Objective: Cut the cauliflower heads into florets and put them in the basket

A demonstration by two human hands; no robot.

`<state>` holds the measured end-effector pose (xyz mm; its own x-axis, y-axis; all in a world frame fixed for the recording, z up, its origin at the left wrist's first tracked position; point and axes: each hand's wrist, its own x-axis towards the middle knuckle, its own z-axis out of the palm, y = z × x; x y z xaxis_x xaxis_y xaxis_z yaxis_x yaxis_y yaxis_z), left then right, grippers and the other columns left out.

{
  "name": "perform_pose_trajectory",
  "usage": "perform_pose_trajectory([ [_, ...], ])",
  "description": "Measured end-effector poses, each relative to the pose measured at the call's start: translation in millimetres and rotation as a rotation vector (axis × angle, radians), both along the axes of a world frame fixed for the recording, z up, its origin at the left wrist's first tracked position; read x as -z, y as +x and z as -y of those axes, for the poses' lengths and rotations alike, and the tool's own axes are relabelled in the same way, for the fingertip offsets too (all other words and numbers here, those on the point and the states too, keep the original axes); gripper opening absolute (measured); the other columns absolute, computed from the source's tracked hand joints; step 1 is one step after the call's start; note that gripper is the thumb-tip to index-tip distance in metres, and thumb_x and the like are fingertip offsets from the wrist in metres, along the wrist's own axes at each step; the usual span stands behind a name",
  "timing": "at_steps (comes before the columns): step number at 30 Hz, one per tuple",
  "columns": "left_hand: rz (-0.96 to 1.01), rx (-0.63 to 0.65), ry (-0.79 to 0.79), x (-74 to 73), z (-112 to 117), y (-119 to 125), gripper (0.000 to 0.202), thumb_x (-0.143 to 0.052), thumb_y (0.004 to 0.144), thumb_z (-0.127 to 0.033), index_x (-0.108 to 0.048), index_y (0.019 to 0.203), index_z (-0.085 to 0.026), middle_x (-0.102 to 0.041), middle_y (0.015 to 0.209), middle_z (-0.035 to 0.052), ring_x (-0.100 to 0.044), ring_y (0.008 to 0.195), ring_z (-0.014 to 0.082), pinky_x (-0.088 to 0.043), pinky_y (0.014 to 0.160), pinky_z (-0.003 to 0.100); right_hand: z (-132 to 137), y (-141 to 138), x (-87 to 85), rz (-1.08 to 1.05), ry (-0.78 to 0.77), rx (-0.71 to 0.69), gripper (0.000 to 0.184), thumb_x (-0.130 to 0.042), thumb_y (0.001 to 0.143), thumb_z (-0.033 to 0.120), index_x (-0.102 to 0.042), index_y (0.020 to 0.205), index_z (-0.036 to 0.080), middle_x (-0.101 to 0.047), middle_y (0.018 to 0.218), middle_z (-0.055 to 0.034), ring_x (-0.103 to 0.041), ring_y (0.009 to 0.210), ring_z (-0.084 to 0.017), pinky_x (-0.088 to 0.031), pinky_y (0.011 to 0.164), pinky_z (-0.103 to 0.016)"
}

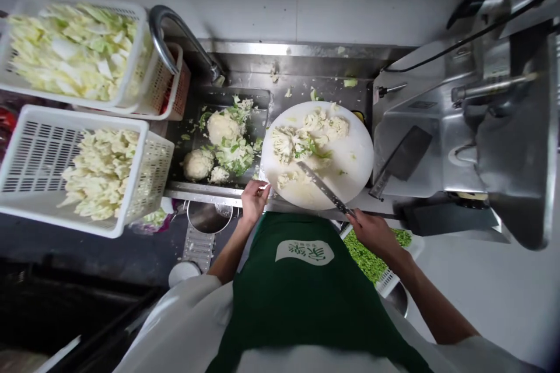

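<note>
My right hand [371,233] is closed round the handle of a knife [324,186]. Its blade slants over the round white cutting board [359,166], the tip beside cut cauliflower [284,145]. More cauliflower florets [326,122] and green leaf bits lie on the board's far half. At the board's near left edge, by the sink rim, my left hand [255,201] has its thumb and fingers pinched together. Something small and pale shows at those fingertips, too small to name. In the sink left of the board lie cauliflower heads [223,128] and leafy trimmings.
On the left stand a white basket of cauliflower florets [142,169] and a basket of chopped cabbage [140,58], near a curved faucet [164,29]. A cleaver [411,151] lies at right. Chopped green vegetables [367,259] sit below my right hand. A metal pot [209,218] is below the sink.
</note>
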<state>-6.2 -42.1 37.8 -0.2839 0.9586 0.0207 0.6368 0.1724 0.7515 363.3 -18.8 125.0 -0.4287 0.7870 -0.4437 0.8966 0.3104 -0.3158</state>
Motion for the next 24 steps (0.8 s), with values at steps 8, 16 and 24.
perform_pose_trajectory([
  [8, 0.092, -0.19, 0.006, 41.3, 0, 50, 0.025, -0.067, 0.094, -0.042, -0.072, 0.102, -0.019, -0.072, 0.096, 0.0086, -0.069, 0.085, 0.0198, -0.061, 0.079, 0.033, -43, -24, -8.5, 0.165, 0.021, -0.348, 0.032, -0.039, 0.108, 0.033, -0.065, 0.099, 0.017, -0.074, 0.075, -0.0114, -0.065, 0.066, -0.021, -0.026, 0.062, -0.029],
  [16, 0.093, -0.141, 0.05, 42.9, -10, 43, 0.024, -0.062, 0.099, -0.036, -0.074, 0.106, -0.017, -0.073, 0.104, 0.0113, -0.071, 0.09, 0.0197, -0.061, 0.082, 0.032, -52, -39, -6.6, 0.189, -0.019, -0.383, 0.031, -0.039, 0.109, 0.031, -0.066, 0.102, 0.016, -0.077, 0.084, -0.0133, -0.071, 0.076, -0.023, -0.031, 0.063, -0.029],
  [24, 0.147, -0.097, 0.14, 39.2, -20, 43, 0.03, -0.061, 0.101, -0.043, -0.075, 0.106, -0.018, -0.073, 0.102, 0.0102, -0.07, 0.085, 0.0178, -0.061, 0.077, 0.031, -41, -65, 6.4, 0.259, -0.13, -0.31, 0.033, -0.033, 0.11, 0.029, -0.063, 0.112, 0.014, -0.076, 0.089, -0.0149, -0.074, 0.083, -0.025, -0.038, 0.068, -0.029],
])
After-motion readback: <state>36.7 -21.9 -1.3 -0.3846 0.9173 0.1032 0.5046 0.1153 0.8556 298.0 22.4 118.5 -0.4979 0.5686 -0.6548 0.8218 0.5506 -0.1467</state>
